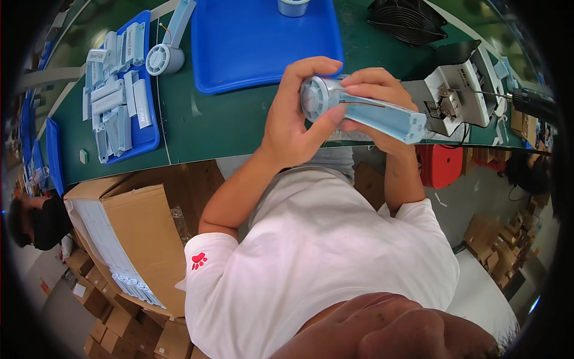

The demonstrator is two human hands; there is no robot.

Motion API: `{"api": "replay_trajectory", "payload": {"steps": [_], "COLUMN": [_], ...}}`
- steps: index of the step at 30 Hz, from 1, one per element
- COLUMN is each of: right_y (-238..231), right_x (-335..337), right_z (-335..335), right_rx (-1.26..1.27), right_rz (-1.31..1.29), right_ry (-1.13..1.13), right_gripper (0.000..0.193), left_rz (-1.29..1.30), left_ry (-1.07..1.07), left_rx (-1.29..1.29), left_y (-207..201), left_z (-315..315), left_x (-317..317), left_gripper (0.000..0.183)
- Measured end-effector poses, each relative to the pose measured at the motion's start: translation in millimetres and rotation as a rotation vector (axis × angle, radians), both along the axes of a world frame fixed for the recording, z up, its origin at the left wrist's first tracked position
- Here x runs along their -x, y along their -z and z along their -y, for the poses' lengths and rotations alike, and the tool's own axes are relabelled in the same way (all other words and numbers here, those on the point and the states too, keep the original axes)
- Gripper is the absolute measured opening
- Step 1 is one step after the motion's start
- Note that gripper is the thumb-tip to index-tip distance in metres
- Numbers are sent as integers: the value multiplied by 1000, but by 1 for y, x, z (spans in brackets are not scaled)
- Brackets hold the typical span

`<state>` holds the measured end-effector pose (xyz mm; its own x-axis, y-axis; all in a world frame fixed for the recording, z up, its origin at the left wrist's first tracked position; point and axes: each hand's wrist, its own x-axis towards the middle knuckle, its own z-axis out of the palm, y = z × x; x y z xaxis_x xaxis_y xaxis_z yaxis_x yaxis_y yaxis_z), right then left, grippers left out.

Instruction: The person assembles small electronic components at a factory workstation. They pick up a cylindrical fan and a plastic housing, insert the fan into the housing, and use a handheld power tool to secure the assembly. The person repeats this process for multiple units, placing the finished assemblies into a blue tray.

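Between my two hands is a light blue handheld fan [382, 119], its round slotted head to the left and its hollow, open handle pointing right. My left hand [287, 122] curls around the fan head, the thumb pressed where head and handle meet. My right hand [382, 90] grips the handle from behind, fingers over its upper edge. A thin wire shows inside the open handle. Another light blue fan [164, 60] lies on the green table to the left, its handle pointing away and a wire loose beside it.
A large blue tray [263, 54] holds a light blue round part [293, 6]. Left of it, a blue tray [153, 134] carries several handle shells [109, 97]. Right stand a white device [457, 90], a black electric screwdriver [532, 103] and a black fan [406, 23]. A carton [143, 233] stands below the table.
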<state>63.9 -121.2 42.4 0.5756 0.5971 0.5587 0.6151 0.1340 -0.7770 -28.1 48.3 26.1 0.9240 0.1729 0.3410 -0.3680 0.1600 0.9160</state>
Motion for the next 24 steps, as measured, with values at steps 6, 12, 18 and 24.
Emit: {"api": "replay_trajectory", "payload": {"steps": [6, 12, 18, 24], "right_y": [-14, -20, -4, 29], "right_x": [8, 16, 24, 25], "right_z": [18, 31, 46, 53], "right_rx": [237, 299, 231, 123], "right_rz": [-110, -50, -123, -167], "right_ry": [28, -55, 75, 86], "right_gripper": [50, 60, 52, 45], "left_rz": [-274, -438, -448, -386], "left_ry": [225, 512, 550, 423], "left_rx": [-106, -38, 98, 243], "left_y": [-10, -13, -9, 0], "left_z": [-7, -3, 12, 44], "left_x": [-8, -13, -20, -22], "left_gripper": [47, 78, 76, 56]}}
